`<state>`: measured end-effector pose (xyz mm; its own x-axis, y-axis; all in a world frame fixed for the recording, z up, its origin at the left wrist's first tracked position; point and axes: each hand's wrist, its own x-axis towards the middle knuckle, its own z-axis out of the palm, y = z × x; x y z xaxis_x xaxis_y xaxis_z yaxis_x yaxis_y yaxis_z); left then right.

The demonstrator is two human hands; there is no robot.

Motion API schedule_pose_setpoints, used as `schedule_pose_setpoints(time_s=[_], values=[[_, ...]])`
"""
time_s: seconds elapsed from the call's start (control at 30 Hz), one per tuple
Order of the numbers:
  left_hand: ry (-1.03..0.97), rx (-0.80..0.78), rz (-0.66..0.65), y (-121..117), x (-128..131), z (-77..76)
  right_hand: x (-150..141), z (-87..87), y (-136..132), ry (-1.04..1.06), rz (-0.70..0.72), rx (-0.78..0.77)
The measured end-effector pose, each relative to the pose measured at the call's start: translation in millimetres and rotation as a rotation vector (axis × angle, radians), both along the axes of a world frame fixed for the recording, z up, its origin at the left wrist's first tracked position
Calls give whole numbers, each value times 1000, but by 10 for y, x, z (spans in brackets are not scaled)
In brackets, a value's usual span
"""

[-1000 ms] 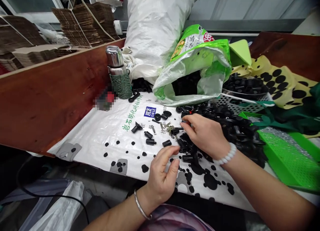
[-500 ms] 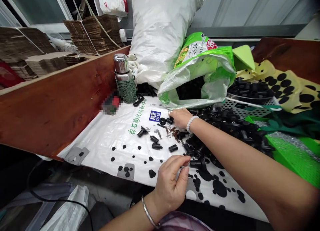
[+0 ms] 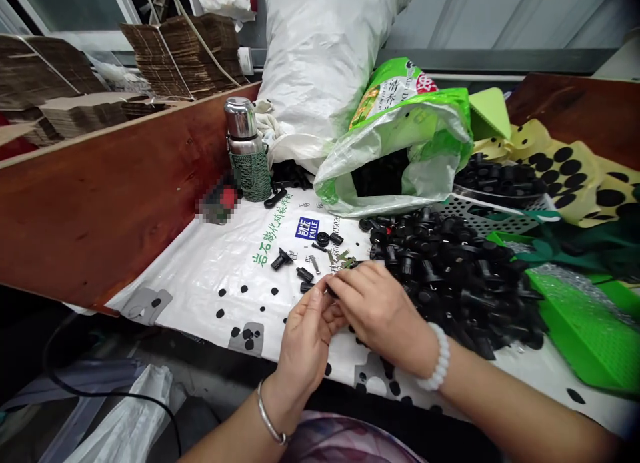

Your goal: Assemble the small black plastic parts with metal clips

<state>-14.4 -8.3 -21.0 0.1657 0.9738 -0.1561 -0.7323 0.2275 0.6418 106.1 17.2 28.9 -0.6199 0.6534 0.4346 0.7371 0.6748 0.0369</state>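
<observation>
— Over the spotted white plastic sheet [image 3: 165,296], what do the grips have?

— Left grip [image 3: 305,336] and right grip [image 3: 383,313] meet at the fingertips, both curled inward, neither spread wide. A small dark piece [image 3: 331,291] shows between them, mostly covered by fingers. Cannot tell which grip has hold of it, or its exact shape.

— What lies nearest?

— Heap of black plastic fittings [image 3: 450,283] on the sheet, just beside the right grip. Its pieces overlap and merge into one dark mass, so no count possible. Toward the left, loose black fittings [image 3: 281,258] and small metal pieces [image 3: 341,258] lie apart on the sheet, the nearest ones partly behind the hands.

— Anything hard to make out?

— Pixelated object [image 3: 219,204] just beside a steel flask [image 3: 241,139] in a green woven sleeve; cannot say what it is. Green-and-white plastic bag [image 3: 400,143] gapes open, dark contents in shadow. Perforated tray [image 3: 480,213] holds more black parts, its near side partly hidden by the bag.
</observation>
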Motion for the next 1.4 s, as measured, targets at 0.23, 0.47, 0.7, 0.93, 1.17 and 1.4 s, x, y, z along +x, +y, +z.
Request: schedule_pose_setpoints(time_s=[0.23,0.47,0.7,0.93,1.17,1.4], values=[[-25,-99,22,-3,-96,21,-87,-52,-179,72,39,-77],[-36,-120,-82,1,-228,41,321,30,302,-104,-261,-167],[-73,-66,-163,11,-268,12,447,-27,727,-418,-238,-195],[-106,-28,-224,-9,-304,-23,339,-34,822,-532,-219,-245],[-111,-31,-247,-6,-327,-30,391,0,827,-457,-257,-325],[-85,-33,-232,-20,-314,-28,453,109,508,-204,-270,-363]])
